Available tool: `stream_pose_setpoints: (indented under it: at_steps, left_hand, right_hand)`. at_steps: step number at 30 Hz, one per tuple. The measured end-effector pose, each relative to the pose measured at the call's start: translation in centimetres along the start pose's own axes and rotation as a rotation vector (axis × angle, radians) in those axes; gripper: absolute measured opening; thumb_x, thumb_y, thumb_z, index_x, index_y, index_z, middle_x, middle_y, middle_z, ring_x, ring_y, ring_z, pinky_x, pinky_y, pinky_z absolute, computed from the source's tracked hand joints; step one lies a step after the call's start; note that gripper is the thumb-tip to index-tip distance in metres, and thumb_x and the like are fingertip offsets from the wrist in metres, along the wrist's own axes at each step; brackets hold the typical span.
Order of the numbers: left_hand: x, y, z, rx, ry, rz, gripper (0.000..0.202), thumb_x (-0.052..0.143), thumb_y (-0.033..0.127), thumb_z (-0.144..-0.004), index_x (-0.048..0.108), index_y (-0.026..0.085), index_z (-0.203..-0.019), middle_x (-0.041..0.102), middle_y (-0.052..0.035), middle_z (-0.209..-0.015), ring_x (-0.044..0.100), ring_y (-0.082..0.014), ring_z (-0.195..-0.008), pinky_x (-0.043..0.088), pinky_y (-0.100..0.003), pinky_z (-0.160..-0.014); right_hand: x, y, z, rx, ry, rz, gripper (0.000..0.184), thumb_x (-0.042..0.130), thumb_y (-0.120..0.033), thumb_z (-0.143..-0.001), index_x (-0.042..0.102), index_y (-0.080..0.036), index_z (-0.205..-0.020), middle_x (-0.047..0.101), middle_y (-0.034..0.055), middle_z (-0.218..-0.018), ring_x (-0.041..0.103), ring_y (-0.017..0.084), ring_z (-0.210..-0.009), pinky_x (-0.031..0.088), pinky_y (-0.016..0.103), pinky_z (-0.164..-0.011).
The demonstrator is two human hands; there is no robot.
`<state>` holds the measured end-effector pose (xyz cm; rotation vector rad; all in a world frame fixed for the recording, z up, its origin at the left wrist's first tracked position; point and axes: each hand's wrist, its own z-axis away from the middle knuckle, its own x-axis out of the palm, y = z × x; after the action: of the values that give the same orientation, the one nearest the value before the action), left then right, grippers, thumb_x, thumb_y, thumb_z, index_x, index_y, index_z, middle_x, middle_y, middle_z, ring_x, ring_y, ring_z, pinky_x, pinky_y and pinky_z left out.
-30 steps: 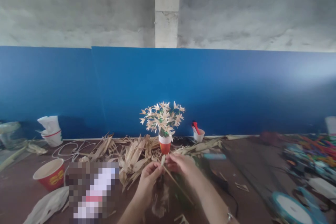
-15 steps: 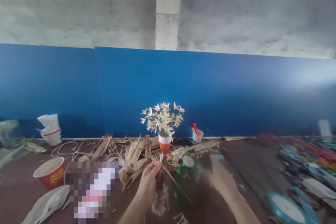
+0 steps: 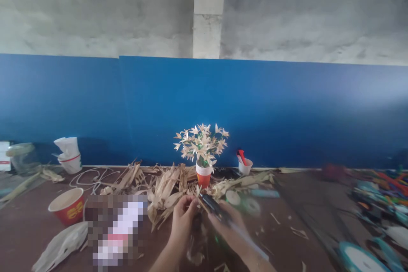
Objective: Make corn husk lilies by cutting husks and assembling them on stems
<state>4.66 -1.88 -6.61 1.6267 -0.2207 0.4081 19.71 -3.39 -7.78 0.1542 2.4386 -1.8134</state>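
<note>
My left hand [image 3: 184, 211] is closed in a pinch in front of the potted flowers. It holds a small pale husk petal [image 3: 198, 190] that juts up past the fingertips, beside a thin tan stick. My right hand [image 3: 230, 225] is wrapped round what looks like a black glue gun [image 3: 214, 206], with a pale straight rod trailing back over the wrist. The tool's tip lies close to the petal; whether they touch I cannot tell. Behind both hands stands a bunch of cream husk flowers [image 3: 201, 144] in a red and white cup [image 3: 203, 175].
Dry corn husks [image 3: 167, 185] lie behind my left hand. A red paper bowl [image 3: 67, 206] and a white cable [image 3: 92, 180] are on the left. To the right are a tape roll [image 3: 251, 206], a small white cup [image 3: 245, 166] and a blue-rimmed spool [image 3: 357, 257]. A blue partition [image 3: 191, 93] closes the back.
My right hand has come in from the right, bringing the black tool to my left hand. The left hand keeps its pinch on the petal. The view has shifted slightly.
</note>
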Motion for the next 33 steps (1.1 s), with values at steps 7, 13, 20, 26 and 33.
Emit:
stream_pose_setpoints:
  at_steps: [7, 13, 20, 26, 33]
  left_hand:
    - [-0.2, 0.0, 0.1, 0.128, 0.04, -0.233, 0.035, 0.075, 0.05, -0.06, 0.068, 0.017, -0.066, 0.061, -0.0019, -0.058, 0.048, -0.0152, -0.055, 0.037, -0.024, -0.054]
    - [-0.6, -0.7, -0.1, 0.172, 0.055, -0.275, 0.033, 0.071, 0.049, -0.065, 0.067, 0.017, -0.069, 0.061, -0.0021, -0.059, 0.051, -0.0166, -0.055, 0.039, -0.025, -0.053]
    - [-0.8, -1.2, -0.3, 0.213, 0.054, -0.373, 0.033, 0.064, 0.048, -0.07, 0.066, 0.016, -0.072, 0.062, -0.0024, -0.061, 0.053, -0.0164, -0.054, 0.042, -0.025, -0.053]
    - [-0.9, -1.2, -0.2, 0.227, 0.038, -0.399, 0.03, 0.062, 0.045, -0.074, 0.066, 0.015, -0.074, 0.064, -0.0035, -0.064, 0.055, -0.0179, -0.06, 0.043, -0.026, -0.057]
    - [-0.8, -1.3, -0.2, 0.22, 0.054, -0.397, 0.032, 0.063, 0.047, -0.073, 0.066, 0.015, -0.074, 0.061, -0.0026, -0.061, 0.052, -0.0168, -0.056, 0.041, -0.025, -0.054]
  right_hand:
    - [0.1, 0.2, -0.2, -0.041, -0.058, 0.102, 0.025, 0.064, -0.034, -0.075, 0.07, -0.022, -0.095, 0.07, 0.0073, -0.09, 0.063, 0.026, -0.081, 0.05, 0.036, -0.075]
    - [0.3, 0.0, -0.2, -0.043, -0.042, 0.095, 0.022, 0.064, -0.03, -0.074, 0.071, -0.018, -0.092, 0.071, 0.0081, -0.086, 0.063, 0.024, -0.077, 0.052, 0.033, -0.071]
    - [0.7, -0.7, -0.2, -0.039, -0.033, 0.128, 0.021, 0.061, -0.029, -0.074, 0.07, -0.015, -0.086, 0.07, 0.0066, -0.079, 0.063, 0.021, -0.073, 0.052, 0.031, -0.068]
    - [0.4, -0.4, -0.2, -0.055, -0.063, 0.141, 0.018, 0.058, -0.025, -0.076, 0.068, -0.017, -0.09, 0.07, 0.0054, -0.085, 0.063, 0.021, -0.078, 0.051, 0.03, -0.071]
    - [0.2, -0.5, -0.1, -0.053, -0.066, 0.173, 0.019, 0.059, -0.026, -0.077, 0.069, -0.016, -0.089, 0.07, 0.0055, -0.084, 0.063, 0.021, -0.077, 0.051, 0.03, -0.071]
